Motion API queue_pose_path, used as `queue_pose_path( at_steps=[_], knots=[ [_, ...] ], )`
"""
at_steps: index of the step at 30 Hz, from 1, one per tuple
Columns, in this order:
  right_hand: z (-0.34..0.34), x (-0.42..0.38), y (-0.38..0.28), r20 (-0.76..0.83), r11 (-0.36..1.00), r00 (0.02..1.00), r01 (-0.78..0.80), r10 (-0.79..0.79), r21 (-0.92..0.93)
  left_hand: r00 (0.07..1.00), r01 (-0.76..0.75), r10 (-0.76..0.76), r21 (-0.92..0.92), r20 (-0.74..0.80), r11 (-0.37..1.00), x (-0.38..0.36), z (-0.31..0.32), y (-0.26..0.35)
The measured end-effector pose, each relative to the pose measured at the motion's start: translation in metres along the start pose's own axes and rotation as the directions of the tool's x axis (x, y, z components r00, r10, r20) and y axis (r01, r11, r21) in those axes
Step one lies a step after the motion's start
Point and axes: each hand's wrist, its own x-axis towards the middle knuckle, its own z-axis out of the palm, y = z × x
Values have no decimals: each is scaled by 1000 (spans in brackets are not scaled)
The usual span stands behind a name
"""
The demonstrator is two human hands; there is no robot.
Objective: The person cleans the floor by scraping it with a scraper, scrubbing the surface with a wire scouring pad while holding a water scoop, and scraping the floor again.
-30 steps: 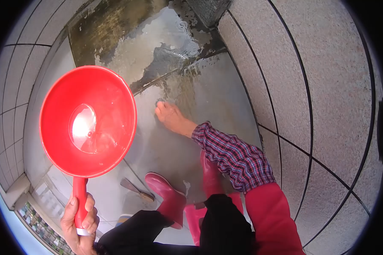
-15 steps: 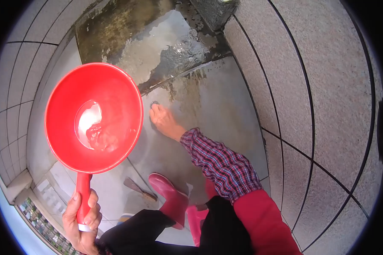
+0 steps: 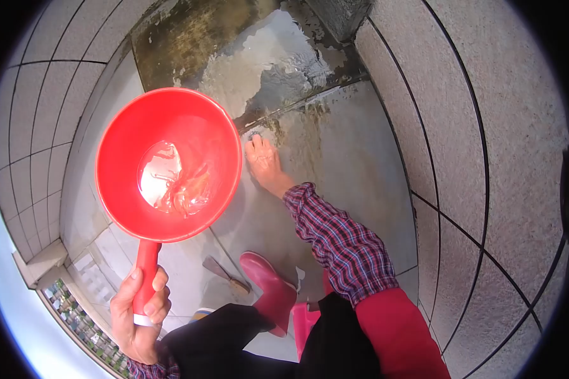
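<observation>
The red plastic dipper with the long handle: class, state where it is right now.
In the head view, the red plastic dipper is held up at left-centre by the left hand gripping its handle, above the wet concrete floor, left of the right hand.

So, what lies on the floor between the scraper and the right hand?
Only bare wet floor; in the head view, nothing lies between the scraper and the right hand.

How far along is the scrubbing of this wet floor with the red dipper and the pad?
Done: the slab near the red boot looks pale and clean. In hand: the right hand presses a scrub pad at the grime's edge; the left hand holds a red water dipper with a little water. Left: the dark stained patch beyond the puddle.
</observation>
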Motion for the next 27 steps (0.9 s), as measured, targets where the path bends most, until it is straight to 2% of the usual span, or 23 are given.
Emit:
queue_pose_path(
  at_steps=[1,2,3,5,6,8,10,12,14,16,17,19,21,23,25,27],
  knots=[
    [7,-18,-18,-216,980,958,198,-189,22,1000,-2,2,4,-2,1000,0,2,-3],
    [9,-26,-28,-425,922,834,387,-351,-3,1000,0,2,41,-30,999,3,3,-6],
    [12,-20,-21,-432,925,835,381,-342,4,998,4,2,85,-63,996,6,2,-7],
    [1,4,23,-164,958,949,283,-271,55,997,51,-43,136,-57,989,11,4,-12],
    [-27,21,58,-117,984,979,171,-166,40,997,47,-34,194,-70,980,12,5,-14],
    [-79,39,124,-212,999,977,-13,5,-37,997,47,-32,244,-65,969,12,5,-17],
    [-113,36,171,-334,950,921,-267,202,-161,999,-11,31,418,-43,908,12,9,-19],
    [-126,15,173,-388,918,867,-382,314,-110,1000,8,-12,428,6,904,11,13,-20],
    [-111,-21,145,-191,958,962,-228,195,-172,999,26,-42,462,25,887,12,18,-21],
    [-89,-63,120,-79,994,997,6,-15,-107,997,30,-60,489,46,872,9,31,-28],
    [-91,-70,122,-74,994,997,3,-11,-105,996,41,-77,523,47,852,7,36,-31],
    [-96,-85,127,-37,929,929,365,-367,-65,995,56,-92,541,39,839,6,43,-36],
    [-96,-59,157,-48,944,945,320,-324,-76,994,69,-105,555,33,829,5,45,-39],
    [-115,-22,166,3,977,994,107,-108,-183,994,-45,-19,547,111,836,3,48,-38],
    [-118,13,177,-203,967,976,-119,73,-224,992,-95,33,553,121,828,0,51,-37],
    [-127,43,186,-322,971,940,-173,113,-163,989,-133,74,557,128,820,-1,51,-38]
  ],
)
